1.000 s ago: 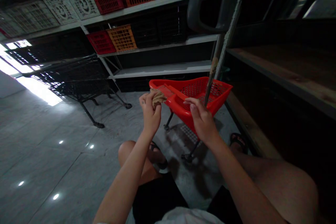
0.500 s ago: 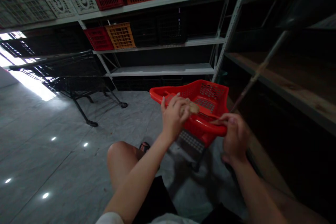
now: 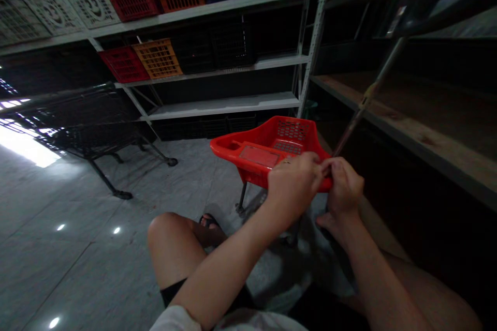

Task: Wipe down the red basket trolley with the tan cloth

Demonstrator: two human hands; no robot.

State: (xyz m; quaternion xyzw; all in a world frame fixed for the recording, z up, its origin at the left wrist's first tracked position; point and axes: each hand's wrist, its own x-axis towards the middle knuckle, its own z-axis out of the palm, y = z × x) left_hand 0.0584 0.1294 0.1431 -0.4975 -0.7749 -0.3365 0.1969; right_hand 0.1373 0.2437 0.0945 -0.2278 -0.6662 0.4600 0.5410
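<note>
A small red plastic shopping cart (image 3: pixel 223 149) stands in front of me, with a perforated basket and a flat panel behind its handle. At the right end of that handle my left hand (image 3: pixel 293 183) is closed, its knuckles up and its fingers curled over the rim. My right hand (image 3: pixel 345 186) is closed right beside it at the corner, thumb on top, the fingertips of both hands nearly meeting. Whatever lies inside the fingers is hidden; the tan, cloth-like lump seen earlier under the left hand does not show now.
Metal shelving (image 3: pixel 225 107) with coloured plastic crates (image 3: pixel 157 57) runs along the back. A dark cart (image 3: pixel 93 129) stands at left on the grey floor. Close on the right are a wooden shelf (image 3: pixel 419 134) and a slanting metal pole (image 3: pixel 382 75). My bent knee (image 3: pixel 171 238) is below.
My left hand has slid right along the red handle to meet my right hand, uncovering the panel. The tan lump has gone out of sight. The view has shifted slightly right.
</note>
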